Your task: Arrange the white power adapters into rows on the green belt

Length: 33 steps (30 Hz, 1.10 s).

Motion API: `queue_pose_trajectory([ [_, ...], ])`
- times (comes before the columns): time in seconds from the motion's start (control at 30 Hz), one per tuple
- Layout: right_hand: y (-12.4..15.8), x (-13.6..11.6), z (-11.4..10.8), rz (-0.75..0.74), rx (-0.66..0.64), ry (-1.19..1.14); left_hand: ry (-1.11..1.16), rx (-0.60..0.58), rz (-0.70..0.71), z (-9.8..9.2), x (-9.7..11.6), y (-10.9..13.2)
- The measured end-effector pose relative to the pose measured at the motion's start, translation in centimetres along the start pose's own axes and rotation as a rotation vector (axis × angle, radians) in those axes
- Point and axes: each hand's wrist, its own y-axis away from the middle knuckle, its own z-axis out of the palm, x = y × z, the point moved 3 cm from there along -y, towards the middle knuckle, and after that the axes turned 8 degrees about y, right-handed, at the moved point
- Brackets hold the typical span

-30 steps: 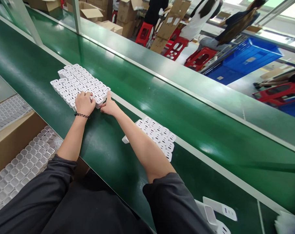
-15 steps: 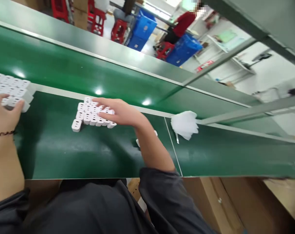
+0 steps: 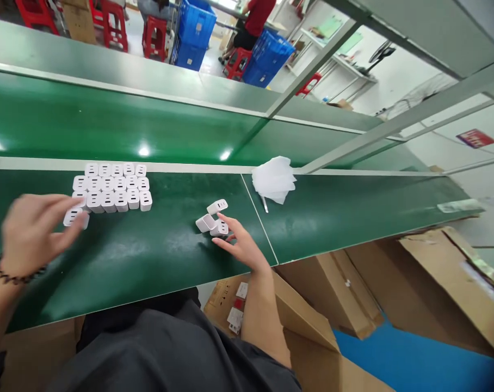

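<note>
Rows of white two-port chargers (image 3: 107, 185) stand tightly packed in a block on the green bench, ports upward. At the block's near left corner, one charger (image 3: 70, 218) sits partly behind my left hand (image 3: 41, 234), whose thumb and index finger close on it; this hand is slightly blurred. My right hand (image 3: 241, 242) is further right, with thumb and index finger at opposite sides of another charger (image 3: 221, 228). Beside that one, a charger lies tipped over with its end toward me (image 3: 205, 223), and another lies tilted behind it (image 3: 217, 206).
A stack of thin white sheets (image 3: 275, 179) lies right of the bench seam, a small white strip under it. Open cardboard boxes (image 3: 312, 321) stand below the front edge. Metal frame bars (image 3: 345, 144) cross at right. Beyond are blue crates (image 3: 196, 24), red stools and people.
The view has turned rightward. My right hand has left the charger block for the loose chargers. My left hand has gone from the large far-left group to the charger at the block's near corner.
</note>
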Motion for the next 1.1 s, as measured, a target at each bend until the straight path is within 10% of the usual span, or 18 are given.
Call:
queue_pose_trajectory([
  [0.2, 0.2, 0.4, 2.3, 0.007, 0.183, -0.01, 0.038, -0.436, 0.667, 13.2, 13.9, -2.1],
  [0.4, 2.2, 1.1, 3.4, -0.025, 0.412, 0.029, 0.22, -0.62, 0.646, 22.0, 17.9, -3.8],
  [0.93, 3.2, 1.0, 4.1, -0.123, 0.478, 0.086, 0.371, -0.775, 0.04, 21.9, 13.7, -5.3],
  [1.1, 3.2, 1.1, 4.4, -0.099, 0.481, 0.036, 0.235, -0.744, 0.535, 20.1, 16.7, -4.6],
])
